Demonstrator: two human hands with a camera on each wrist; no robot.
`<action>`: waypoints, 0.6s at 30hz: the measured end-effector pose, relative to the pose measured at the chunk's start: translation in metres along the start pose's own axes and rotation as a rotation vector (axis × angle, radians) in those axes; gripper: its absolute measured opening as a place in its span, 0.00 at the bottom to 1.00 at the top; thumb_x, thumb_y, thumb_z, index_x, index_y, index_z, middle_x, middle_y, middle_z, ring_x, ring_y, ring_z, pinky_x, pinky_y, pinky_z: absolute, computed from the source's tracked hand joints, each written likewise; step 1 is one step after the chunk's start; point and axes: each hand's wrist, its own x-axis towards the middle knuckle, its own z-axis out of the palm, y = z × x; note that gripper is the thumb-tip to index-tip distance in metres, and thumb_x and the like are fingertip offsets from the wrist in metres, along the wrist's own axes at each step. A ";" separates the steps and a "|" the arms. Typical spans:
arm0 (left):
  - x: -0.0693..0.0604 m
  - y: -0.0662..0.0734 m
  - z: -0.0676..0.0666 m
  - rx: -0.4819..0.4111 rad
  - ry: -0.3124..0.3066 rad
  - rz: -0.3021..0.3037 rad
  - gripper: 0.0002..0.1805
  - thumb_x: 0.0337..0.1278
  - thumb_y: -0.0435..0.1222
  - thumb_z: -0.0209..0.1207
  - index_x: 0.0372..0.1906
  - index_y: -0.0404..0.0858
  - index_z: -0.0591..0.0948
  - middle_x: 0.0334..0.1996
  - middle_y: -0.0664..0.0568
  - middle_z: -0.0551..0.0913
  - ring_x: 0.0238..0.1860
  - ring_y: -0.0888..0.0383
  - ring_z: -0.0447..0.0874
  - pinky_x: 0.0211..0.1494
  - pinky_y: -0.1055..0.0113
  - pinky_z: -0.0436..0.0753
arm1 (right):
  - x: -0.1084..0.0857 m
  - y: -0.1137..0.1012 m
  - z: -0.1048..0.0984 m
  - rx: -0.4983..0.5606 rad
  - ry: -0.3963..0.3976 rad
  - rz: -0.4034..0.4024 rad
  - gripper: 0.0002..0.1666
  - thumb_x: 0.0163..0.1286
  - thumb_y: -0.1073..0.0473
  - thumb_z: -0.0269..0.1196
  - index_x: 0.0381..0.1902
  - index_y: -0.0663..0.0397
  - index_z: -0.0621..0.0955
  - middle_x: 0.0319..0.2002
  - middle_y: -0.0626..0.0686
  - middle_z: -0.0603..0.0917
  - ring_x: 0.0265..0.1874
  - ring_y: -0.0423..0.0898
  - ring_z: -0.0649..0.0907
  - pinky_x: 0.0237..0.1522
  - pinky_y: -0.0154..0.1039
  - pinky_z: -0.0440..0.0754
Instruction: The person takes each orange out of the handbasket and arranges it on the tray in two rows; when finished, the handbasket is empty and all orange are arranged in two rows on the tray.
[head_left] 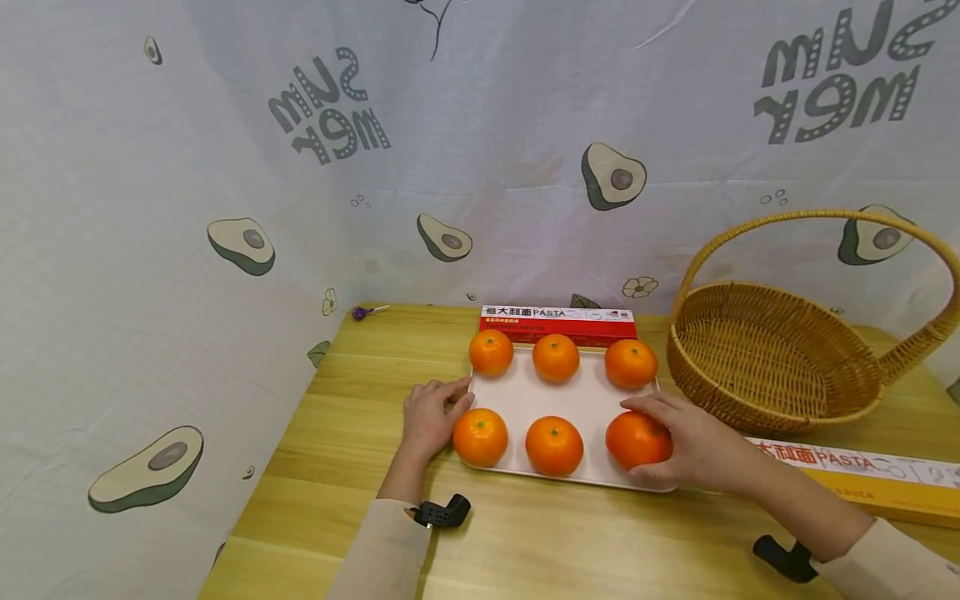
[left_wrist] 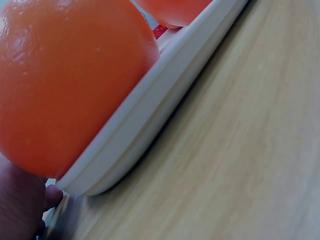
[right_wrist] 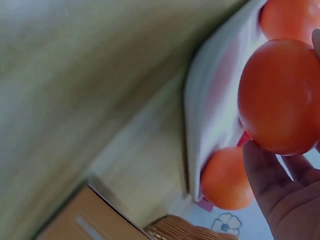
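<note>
A white rectangular tray [head_left: 538, 398] holds two rows of oranges. My right hand [head_left: 701, 442] grips the orange [head_left: 637, 440] at the tray's front right corner, thumb on the near side and fingers on the far side. In the right wrist view this orange [right_wrist: 280, 97] sits between thumb and fingers; whether it touches the tray cannot be told. My left hand [head_left: 429, 419] rests at the tray's left edge, fingertips touching it, beside the front left orange [head_left: 480, 437]. Up close in the left wrist view are that orange [left_wrist: 70, 85] and the tray's side wall [left_wrist: 125, 125].
Behind the tray lies a red pasta box [head_left: 558, 325]. A wicker basket [head_left: 757, 354] with a tall handle stands at the right, and a yellow pasta box [head_left: 870, 479] lies in front of it. A purple lollipop [head_left: 362, 313] is at the table's back left corner.
</note>
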 end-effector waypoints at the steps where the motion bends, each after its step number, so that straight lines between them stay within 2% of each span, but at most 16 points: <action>1: 0.000 0.000 0.000 0.002 -0.002 -0.001 0.21 0.67 0.52 0.62 0.62 0.57 0.84 0.39 0.55 0.85 0.41 0.55 0.70 0.51 0.58 0.65 | -0.001 0.000 0.002 -0.011 -0.004 0.001 0.50 0.43 0.35 0.81 0.63 0.49 0.80 0.58 0.55 0.81 0.50 0.52 0.83 0.49 0.55 0.83; 11: 0.001 0.000 0.000 0.015 -0.004 0.004 0.21 0.68 0.53 0.61 0.62 0.56 0.84 0.39 0.55 0.84 0.42 0.54 0.70 0.52 0.58 0.65 | -0.007 0.006 0.008 -0.118 0.029 -0.072 0.43 0.44 0.36 0.82 0.57 0.46 0.83 0.53 0.48 0.82 0.51 0.49 0.82 0.52 0.53 0.83; 18: 0.000 0.000 0.000 0.017 -0.003 0.007 0.21 0.68 0.53 0.62 0.62 0.56 0.84 0.38 0.55 0.84 0.41 0.54 0.70 0.51 0.58 0.65 | -0.012 0.011 0.012 -0.134 0.058 -0.136 0.45 0.42 0.34 0.81 0.58 0.44 0.83 0.52 0.45 0.80 0.51 0.47 0.80 0.51 0.51 0.83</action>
